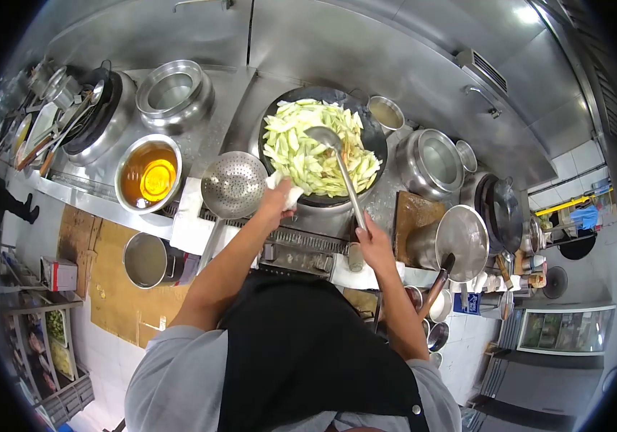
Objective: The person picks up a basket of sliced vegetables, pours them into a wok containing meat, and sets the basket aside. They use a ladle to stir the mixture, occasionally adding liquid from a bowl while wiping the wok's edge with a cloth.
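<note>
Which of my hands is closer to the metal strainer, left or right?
Left. Your left hand is just right of the strainer, holding a white cloth at the wok; your right hand is farther right, around the ladle handle.

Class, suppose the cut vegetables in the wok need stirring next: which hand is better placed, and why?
Probably the right hand: it grips the ladle, which extends over the cut vegetables. The left hand holds a white cloth at the wok rim.

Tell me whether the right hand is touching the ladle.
Touching. The head view shows the right hand gripping the ladle by its handle.
</note>
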`<action>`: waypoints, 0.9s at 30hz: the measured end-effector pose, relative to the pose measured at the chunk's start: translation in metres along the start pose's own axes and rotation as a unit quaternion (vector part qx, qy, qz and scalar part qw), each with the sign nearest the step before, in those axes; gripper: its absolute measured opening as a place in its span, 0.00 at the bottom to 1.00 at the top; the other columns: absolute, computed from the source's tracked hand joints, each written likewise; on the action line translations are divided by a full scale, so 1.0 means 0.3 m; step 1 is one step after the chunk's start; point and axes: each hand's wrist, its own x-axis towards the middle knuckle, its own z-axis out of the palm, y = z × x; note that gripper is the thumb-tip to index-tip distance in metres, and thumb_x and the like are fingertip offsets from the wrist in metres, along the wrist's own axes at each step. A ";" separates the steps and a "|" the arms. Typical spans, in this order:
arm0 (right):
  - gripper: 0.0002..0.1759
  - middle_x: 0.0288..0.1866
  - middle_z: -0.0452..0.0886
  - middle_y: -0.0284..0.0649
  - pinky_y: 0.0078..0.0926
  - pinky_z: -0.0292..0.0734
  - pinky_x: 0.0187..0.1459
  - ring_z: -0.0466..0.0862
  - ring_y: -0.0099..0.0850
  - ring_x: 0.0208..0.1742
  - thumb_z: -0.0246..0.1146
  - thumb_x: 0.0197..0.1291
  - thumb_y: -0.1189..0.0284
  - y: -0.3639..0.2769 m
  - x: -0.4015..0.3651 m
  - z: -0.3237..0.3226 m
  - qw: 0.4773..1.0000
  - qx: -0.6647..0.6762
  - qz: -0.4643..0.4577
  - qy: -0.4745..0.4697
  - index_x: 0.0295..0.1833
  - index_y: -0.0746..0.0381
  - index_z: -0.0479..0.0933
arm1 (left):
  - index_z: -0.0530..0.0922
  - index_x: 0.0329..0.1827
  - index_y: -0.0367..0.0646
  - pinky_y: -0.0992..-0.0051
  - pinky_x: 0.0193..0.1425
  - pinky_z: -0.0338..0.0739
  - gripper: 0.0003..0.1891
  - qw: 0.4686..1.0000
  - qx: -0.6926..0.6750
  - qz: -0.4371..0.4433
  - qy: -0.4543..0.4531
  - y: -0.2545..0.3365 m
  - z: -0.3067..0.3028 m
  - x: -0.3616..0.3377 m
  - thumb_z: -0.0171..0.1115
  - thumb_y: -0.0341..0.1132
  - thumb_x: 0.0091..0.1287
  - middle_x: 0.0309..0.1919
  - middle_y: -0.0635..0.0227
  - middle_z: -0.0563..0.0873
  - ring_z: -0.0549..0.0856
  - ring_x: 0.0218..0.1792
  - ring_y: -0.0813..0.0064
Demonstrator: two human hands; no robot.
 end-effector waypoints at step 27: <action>0.33 0.39 0.87 0.43 0.36 0.82 0.43 0.86 0.35 0.37 0.64 0.76 0.72 -0.053 0.056 0.058 0.997 0.067 0.040 0.019 0.84 0.64 0.70 | 0.79 0.69 0.40 0.69 0.52 0.85 0.31 0.994 0.076 0.064 0.049 -0.179 -0.648 -0.712 0.77 0.25 0.61 0.47 0.67 0.89 0.89 0.47 0.72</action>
